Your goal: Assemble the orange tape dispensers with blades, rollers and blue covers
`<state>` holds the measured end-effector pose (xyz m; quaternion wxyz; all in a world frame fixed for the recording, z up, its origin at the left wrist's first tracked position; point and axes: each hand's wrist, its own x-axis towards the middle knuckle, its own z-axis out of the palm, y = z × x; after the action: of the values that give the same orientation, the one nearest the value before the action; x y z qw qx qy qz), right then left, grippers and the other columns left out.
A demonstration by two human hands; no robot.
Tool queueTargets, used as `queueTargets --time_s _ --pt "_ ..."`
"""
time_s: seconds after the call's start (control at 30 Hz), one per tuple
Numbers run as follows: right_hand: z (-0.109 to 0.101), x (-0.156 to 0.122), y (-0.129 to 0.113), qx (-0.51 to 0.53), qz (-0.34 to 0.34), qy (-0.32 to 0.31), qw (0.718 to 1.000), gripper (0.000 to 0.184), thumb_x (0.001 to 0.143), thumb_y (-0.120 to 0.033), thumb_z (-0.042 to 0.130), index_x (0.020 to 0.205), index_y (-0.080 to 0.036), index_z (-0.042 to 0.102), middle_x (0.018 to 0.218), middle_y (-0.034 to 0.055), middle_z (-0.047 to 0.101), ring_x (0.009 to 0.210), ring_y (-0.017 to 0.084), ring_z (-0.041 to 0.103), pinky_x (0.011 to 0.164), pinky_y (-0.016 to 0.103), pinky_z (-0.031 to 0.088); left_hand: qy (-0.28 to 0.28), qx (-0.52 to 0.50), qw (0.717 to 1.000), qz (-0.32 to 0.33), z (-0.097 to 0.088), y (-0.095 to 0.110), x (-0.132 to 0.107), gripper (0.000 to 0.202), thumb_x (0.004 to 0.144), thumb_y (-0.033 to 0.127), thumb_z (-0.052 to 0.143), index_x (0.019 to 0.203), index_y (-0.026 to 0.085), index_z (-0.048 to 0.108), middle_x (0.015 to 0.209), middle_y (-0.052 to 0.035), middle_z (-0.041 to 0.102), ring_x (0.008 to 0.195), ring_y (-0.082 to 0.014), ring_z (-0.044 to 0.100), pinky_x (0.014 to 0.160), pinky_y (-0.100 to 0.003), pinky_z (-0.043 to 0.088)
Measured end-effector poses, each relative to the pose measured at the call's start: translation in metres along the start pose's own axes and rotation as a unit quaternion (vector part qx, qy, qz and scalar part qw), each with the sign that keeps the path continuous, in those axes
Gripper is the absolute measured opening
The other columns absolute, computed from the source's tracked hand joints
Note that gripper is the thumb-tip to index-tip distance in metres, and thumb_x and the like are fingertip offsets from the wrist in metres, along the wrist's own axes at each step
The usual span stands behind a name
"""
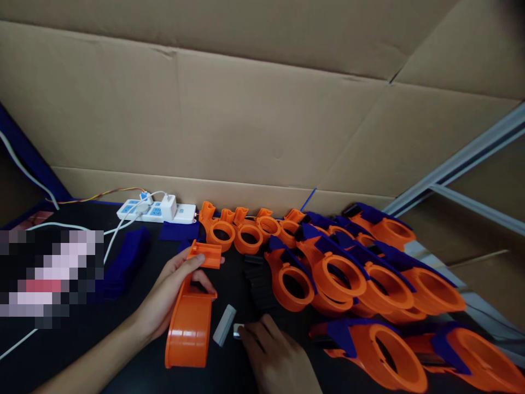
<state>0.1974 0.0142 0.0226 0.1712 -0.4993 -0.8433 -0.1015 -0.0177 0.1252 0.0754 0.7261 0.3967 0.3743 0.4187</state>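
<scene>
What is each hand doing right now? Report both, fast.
Left hand: closed on the orange dispenser body, thumb on its top end.
Right hand: fingertips on a small metal piece on the black table; grip cannot be told.

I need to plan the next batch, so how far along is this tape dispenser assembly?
Done: a pile of orange dispensers with blue parts fitted fills the right side. In hand: the left hand holds a bare orange body, while the right hand touches a small metal piece beside a grey strip. Left: a row of bare orange bodies by the cardboard wall, and loose blue parts.
</scene>
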Motion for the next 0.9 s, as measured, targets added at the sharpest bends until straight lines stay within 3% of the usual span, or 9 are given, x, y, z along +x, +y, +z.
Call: queueTargets --time_s 0.23,0.47,0.57,0.7,0.8,0.9 --pt "0.001 0.001 -0.001 0.016 0.013 0.004 1.0 0.018 0.086 -0.004 0.054 0.082 -0.019 0.062 0.077 0.0055 0.067 0.077 0.022 0.063 0.058 0.028 0.048 0.002 0.003 1.0 0.0 0.001 0.001 0.001 0.043 0.088 0.043 0.066 0.119 0.013 0.067 0.068 -0.0056 0.073 0.057 -0.0172 0.068 0.051 -0.022 0.051" --pt "-0.026 0.023 0.015 0.185 0.142 -0.035 0.972 0.009 0.09 -0.015 0.062 0.085 -0.023 0.065 0.08 0.0007 0.069 0.075 0.017 0.067 0.061 0.024 0.051 -0.001 0.015 1.0 -0.008 -0.001 -0.003 0.004 0.043 0.087 0.044 0.067 0.117 0.013 0.066 0.076 -0.0085 0.075 0.057 -0.0174 0.068 0.051 -0.023 0.051" --pt "-0.047 0.039 0.022 0.253 0.189 -0.003 0.949 0.012 0.096 -0.026 0.058 0.088 -0.022 0.066 0.081 0.0009 0.07 0.071 0.015 0.067 0.063 0.024 0.052 -0.027 0.033 0.999 -0.018 -0.002 -0.005 0.003 0.04 0.088 0.045 0.066 0.113 0.014 0.067 0.071 -0.0084 0.075 0.052 -0.0163 0.067 0.047 -0.021 0.047" --pt "-0.064 0.064 0.025 0.284 0.205 0.07 0.934 0.018 0.097 -0.033 0.058 0.086 -0.022 0.067 0.082 0.0022 0.071 0.073 0.016 0.067 0.068 0.027 0.053 -0.108 0.057 0.992 -0.018 0.002 -0.009 -0.001 0.032 0.09 0.04 0.066 0.109 0.015 0.069 0.063 -0.0062 0.074 0.053 -0.0186 0.07 0.051 -0.022 0.048" --pt "-0.062 0.077 0.025 0.27 0.188 0.071 0.942 0.013 0.095 -0.029 0.061 0.086 -0.022 0.068 0.081 0.0017 0.07 0.074 0.016 0.065 0.069 0.028 0.051 -0.157 0.07 0.985 -0.017 0.004 -0.012 -0.004 0.029 0.09 0.037 0.066 0.11 0.016 0.07 0.066 -0.0052 0.074 0.053 -0.0189 0.071 0.055 -0.023 0.05" --pt "-0.052 0.081 0.026 0.255 0.17 0.043 0.951 0.006 0.092 -0.022 0.064 0.087 -0.022 0.068 0.079 0.0009 0.068 0.075 0.016 0.064 0.068 0.028 0.049 -0.168 0.075 0.983 -0.023 0.004 -0.013 -0.004 0.026 0.089 0.036 0.068 0.107 0.018 0.07 0.079 -0.0058 0.076 0.054 -0.0181 0.072 0.053 -0.023 0.05"
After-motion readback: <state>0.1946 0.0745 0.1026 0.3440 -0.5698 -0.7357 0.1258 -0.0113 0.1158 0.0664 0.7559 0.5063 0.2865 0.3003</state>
